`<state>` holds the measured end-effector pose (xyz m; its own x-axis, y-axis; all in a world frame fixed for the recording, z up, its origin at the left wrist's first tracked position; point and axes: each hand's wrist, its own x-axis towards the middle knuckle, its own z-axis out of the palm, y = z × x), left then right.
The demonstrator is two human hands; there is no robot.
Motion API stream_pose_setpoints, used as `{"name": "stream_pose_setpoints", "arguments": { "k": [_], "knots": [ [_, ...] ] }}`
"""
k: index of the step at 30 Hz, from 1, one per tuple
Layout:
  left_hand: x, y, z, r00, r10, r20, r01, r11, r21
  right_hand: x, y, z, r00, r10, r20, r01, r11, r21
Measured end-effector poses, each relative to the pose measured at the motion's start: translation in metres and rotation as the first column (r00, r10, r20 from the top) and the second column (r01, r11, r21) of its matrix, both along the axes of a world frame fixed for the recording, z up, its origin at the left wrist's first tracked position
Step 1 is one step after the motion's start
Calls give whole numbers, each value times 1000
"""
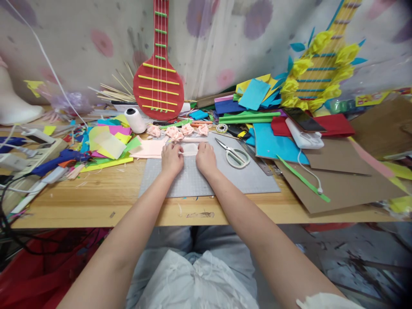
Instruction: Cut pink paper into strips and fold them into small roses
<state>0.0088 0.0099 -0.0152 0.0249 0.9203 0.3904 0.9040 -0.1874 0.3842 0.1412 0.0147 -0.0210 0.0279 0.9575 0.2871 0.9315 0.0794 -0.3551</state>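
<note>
My left hand (171,159) and my right hand (206,158) rest side by side on a grey cutting mat (199,180). Both have their fingers curled down onto a small pale pink paper strip (189,149) that lies between them on the mat. Just beyond the strip sit several small pink paper flowers (175,133) and a sheet of pale pink paper (149,149). White-handled scissors (234,153) lie on the mat to the right of my right hand.
A blue glue gun (59,160) and a power strip lie at the left. A white thread spool (135,120), a red paper guitar (159,81) and a yellow-flowered one (322,68) stand behind. Coloured paper, brown cardboard (341,180) and a phone (304,119) crowd the right.
</note>
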Motion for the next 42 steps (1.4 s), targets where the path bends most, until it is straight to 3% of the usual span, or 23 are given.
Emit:
{"name": "stream_pose_setpoints", "arguments": {
  "k": [12,16,19,22,26,31,38,42],
  "knots": [
    [-3,1,0,998,4,66,-3,1000,-17,0,1,-2,996,7,-86,-7,1000,1],
    [-6,2,1,988,36,147,-40,999,22,8,7,-6,957,15,-291,-3,999,42],
    [-9,5,-1,976,52,212,-51,999,-7,17,9,-6,868,-12,-497,25,1000,20],
    [-10,7,-3,983,-7,183,19,998,-66,25,7,-4,817,31,-575,-32,999,8],
    [-9,1,-1,983,-146,115,153,987,-48,27,1,-2,839,155,-521,-197,980,-25],
    [-11,-11,5,919,-357,168,368,929,-40,23,1,-3,853,227,-470,-237,971,39],
    [-15,-4,2,941,-228,252,229,973,24,27,5,-7,763,242,-599,-224,969,106],
    [-13,15,2,931,-333,150,344,938,-52,27,8,-10,721,166,-673,-171,983,60]
  ]
}}
